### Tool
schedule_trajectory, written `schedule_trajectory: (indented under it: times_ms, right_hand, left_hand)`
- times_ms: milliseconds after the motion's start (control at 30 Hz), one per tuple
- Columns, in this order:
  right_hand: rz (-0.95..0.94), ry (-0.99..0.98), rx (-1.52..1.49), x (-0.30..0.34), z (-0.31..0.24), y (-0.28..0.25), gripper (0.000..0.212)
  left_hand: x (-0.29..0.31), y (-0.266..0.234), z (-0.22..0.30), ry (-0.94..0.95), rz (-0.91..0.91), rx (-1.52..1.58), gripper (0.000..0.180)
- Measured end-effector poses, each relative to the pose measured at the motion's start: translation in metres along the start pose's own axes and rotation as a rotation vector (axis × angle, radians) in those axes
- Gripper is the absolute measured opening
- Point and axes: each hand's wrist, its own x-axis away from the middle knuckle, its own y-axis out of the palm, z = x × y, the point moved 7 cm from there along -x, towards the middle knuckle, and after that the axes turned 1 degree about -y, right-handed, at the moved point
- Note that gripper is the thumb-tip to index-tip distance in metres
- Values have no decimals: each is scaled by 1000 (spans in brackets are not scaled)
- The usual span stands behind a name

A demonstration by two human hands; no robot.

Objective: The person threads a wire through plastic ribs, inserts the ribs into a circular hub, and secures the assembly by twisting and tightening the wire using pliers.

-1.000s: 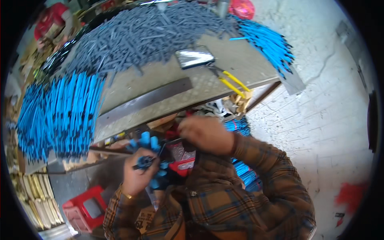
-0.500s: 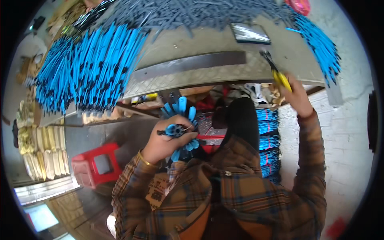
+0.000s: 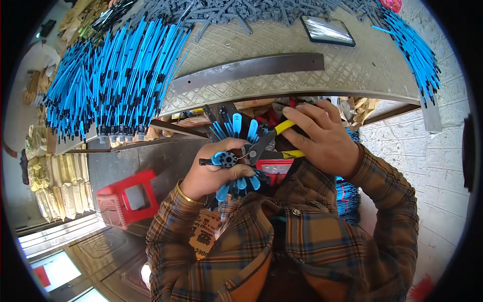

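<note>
My left hand [image 3: 209,168] is closed round a black notched hub [image 3: 229,160] with blue plastic ribs [image 3: 237,123] fanning out on both sides of the fist. From beside the hub a thin wire [image 3: 243,157] sticks out. Yellow-handled pliers [image 3: 261,144] are in my right hand [image 3: 327,138], its fingers bent over the upper handle. Their handles are spread, and the jaws meet the wire close to my left thumb and forefinger. Whether the jaws bite on the wire is too small to tell.
Above my hands is the table [image 3: 372,75], with a flat metal bar [image 3: 251,69], a dark phone-like slab [image 3: 328,31] and grey plastic parts [image 3: 241,10]. Blue rods lie piled at left [image 3: 128,75] and right [image 3: 415,55]. A red stool [image 3: 143,194] stands at lower left.
My right hand has come down and left from the table's right edge, bringing the pliers to the wire at the hub. The left hand has stayed closed on the hub.
</note>
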Motion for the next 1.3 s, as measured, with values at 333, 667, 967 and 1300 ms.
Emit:
schedule_trajectory:
  times_ms: [333,667,967,1300]
  right_hand:
    - [10,-99,-75,-1,5,7,25]
    - [24,-126,-86,3,8,10,24]
    - [-477,53,-503,4,18,21,26]
    - [-820,389,-2086,72,-42,101,61]
  left_hand:
    - [-6,3,4,7,-73,-34,36]
    - [-9,5,2,10,-90,-78,34]
    - [-10,7,10,67,-85,-109,40]
    - [-3,12,12,233,-196,-125,44]
